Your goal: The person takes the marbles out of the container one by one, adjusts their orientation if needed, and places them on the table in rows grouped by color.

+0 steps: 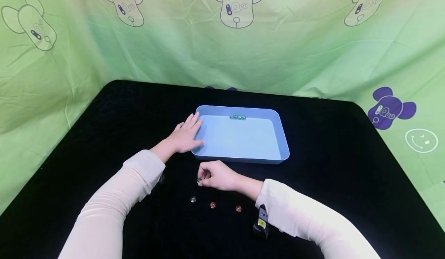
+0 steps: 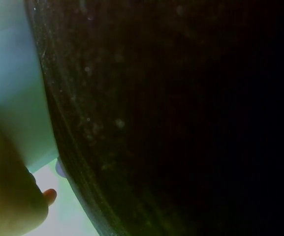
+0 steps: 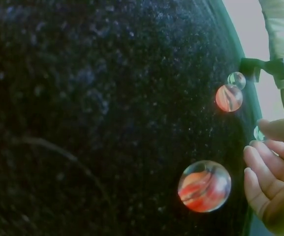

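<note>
The green marble (image 1: 199, 180) is pinched by the right hand (image 1: 219, 176), fingers curled, just before the blue tray (image 1: 241, 139), whose left wall is touched by the left hand (image 1: 185, 136), fingers outstretched. Pick-up seems in hand; a lift over the near wall is probably called for.

- Black, round-cornered surface (image 1: 333, 154).
- Creased pale-green fabric backdrop (image 1: 295, 54) behind it and along both sides.
- Four outlined big-eared cartoon heads (image 1: 238, 15) on the fabric: 10, between 10 and 11, 12, and 2 o'clock.
- Purple cartoon head (image 1: 384, 114), 3 o'clock.
- White winking smiley (image 1: 421, 140), farther out, just past 3.
- Purple ear tips (image 1: 231, 89) above the far edge, 12 o'clock.
</note>
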Demonstrator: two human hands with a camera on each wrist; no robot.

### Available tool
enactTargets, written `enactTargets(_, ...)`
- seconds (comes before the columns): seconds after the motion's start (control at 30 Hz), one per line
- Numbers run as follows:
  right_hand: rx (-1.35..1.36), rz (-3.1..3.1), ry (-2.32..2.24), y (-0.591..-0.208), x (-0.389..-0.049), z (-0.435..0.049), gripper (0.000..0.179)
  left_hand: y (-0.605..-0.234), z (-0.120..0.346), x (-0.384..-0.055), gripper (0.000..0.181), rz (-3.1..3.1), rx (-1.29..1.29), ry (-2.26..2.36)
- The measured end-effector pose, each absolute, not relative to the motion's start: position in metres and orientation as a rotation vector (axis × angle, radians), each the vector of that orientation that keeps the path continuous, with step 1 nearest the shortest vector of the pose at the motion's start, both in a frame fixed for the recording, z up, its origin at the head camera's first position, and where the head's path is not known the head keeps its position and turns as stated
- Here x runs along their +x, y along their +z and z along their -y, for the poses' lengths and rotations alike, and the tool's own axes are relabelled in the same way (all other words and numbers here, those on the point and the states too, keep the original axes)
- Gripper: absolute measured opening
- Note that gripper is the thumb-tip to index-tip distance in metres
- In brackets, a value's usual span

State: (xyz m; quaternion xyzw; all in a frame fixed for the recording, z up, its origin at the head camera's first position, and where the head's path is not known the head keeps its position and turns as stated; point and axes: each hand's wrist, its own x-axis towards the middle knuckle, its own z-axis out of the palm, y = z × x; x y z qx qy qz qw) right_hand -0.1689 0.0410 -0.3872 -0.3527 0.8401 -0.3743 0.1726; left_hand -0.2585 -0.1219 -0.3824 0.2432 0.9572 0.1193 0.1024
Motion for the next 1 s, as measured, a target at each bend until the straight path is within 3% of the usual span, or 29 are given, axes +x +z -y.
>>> enactTargets(0.4,-1.191,-2.49,-0.884,-0.39,-0.173,-0.035,0.007,-0.385,0.123,-0.26,0.073,-2.827,0.724,0.351)
enactTargets(1.0,-1.073,-2.409,-0.912,-0.38,-0.178,-0.047,0.012,-0.383,0.122,-0.259,0.073,-2.826,0.725,0.34)
